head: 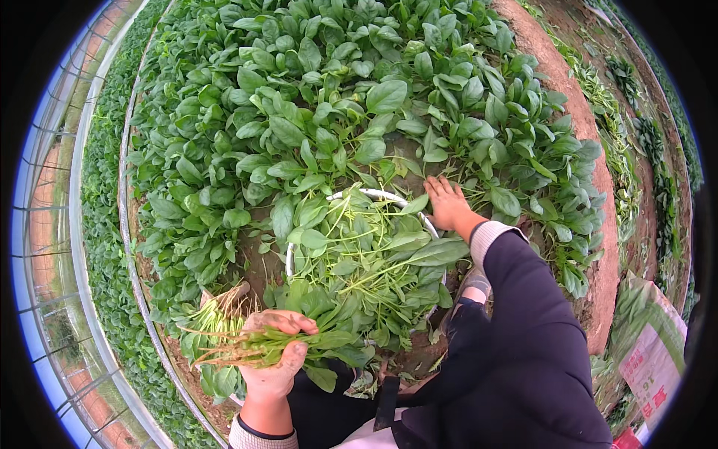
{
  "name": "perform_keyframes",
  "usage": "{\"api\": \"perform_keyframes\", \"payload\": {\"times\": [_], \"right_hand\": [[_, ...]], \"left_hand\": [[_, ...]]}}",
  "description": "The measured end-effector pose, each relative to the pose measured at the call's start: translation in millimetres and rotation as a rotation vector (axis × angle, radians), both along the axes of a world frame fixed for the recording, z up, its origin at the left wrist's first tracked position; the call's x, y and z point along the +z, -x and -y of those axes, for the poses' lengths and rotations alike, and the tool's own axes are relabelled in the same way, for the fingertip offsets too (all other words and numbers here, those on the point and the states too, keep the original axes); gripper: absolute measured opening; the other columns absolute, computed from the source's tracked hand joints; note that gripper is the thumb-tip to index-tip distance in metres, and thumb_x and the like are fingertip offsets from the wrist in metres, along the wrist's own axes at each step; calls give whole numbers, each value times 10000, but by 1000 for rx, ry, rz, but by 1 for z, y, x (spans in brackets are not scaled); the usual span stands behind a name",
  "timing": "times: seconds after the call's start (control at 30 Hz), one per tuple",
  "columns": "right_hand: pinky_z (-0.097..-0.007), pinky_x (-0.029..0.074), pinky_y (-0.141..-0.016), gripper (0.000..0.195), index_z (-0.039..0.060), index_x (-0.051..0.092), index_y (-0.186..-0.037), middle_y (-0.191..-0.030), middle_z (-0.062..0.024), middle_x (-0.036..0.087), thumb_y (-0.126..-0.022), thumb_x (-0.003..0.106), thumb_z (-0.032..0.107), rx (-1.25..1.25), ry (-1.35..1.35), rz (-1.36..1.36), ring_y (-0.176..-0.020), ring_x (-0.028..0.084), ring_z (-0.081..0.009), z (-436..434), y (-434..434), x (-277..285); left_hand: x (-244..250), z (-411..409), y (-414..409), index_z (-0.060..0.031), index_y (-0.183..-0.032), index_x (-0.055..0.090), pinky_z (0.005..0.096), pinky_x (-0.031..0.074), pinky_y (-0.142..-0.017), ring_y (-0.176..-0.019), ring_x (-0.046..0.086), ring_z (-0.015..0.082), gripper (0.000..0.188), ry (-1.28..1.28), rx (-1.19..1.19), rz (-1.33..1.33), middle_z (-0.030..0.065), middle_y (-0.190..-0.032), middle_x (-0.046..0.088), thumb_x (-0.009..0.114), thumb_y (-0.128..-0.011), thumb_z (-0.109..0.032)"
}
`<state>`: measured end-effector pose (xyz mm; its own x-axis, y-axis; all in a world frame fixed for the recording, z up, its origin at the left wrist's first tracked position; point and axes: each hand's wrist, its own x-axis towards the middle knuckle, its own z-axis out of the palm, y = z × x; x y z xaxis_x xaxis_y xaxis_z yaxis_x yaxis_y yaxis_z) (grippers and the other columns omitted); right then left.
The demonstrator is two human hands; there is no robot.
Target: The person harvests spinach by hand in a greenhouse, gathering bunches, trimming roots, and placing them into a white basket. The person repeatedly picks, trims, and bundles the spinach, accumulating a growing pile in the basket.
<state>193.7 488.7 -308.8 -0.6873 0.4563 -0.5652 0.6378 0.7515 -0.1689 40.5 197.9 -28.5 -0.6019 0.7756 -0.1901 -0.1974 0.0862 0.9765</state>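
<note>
My left hand is closed round a bunch of spinach, its pinkish roots pointing left and its leaves right. My right hand reaches down to the soil with fingers spread, just beyond the upper right rim of a round white tub; no plant shows in its grasp, though its palm is hidden. Loose leaves and thin stems heap up over the tub. Behind the left hand lies another bundle of spinach, its roots upward.
Dense spinach plants grow beyond and on both sides of the tub. A pale hose or pipe runs along the left. On the right are a bare soil ridge, cut greens and a printed sack. My shoe and leg stand close by the tub.
</note>
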Motion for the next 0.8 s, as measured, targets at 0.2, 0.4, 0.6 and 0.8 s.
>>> {"api": "perform_keyframes", "payload": {"times": [0.2, 0.4, 0.6, 0.8], "right_hand": [[-455, 74, -1086, 737, -23, 112, -1387, -1460, -146, 130, -822, 455, 303, 255, -241, 232, -1356, 57, -337, 4, -74, -6], [-422, 253, -1030, 517, -45, 277, -1321, -1370, -201, 291, -843, 361, 135, 133, -619, 402, -1306, 210, -361, -52, -113, -41], [-502, 359, -905, 455, 17, 365, -1267, -1172, -199, 470, -837, 409, 159, 81, -679, 337, -1099, 444, -351, -63, -106, -49], [-493, 414, -841, 390, 14, 452, -1197, -1144, -192, 532, -836, 431, 158, -110, -486, 347, -1025, 520, -358, -82, -115, -87]], "left_hand": [[2, -3, -1, 1, -915, 481, 356, 502, -753, -839, 572, 227, 282, 10, -14, -42, 157, -899, 547, 692, -738, -57], [6, -4, -6, 1, -906, 489, 348, 502, -752, -837, 575, 222, 294, 27, -23, -26, 154, -904, 548, 711, -727, -71], [2, -8, -9, -4, -902, 486, 336, 501, -748, -832, 569, 218, 292, 48, -54, -41, 153, -899, 543, 707, -724, -72], [-1, -11, -10, 1, -921, 486, 332, 499, -765, -837, 569, 207, 281, 42, -70, -21, 157, -923, 543, 682, -719, 3]]}}
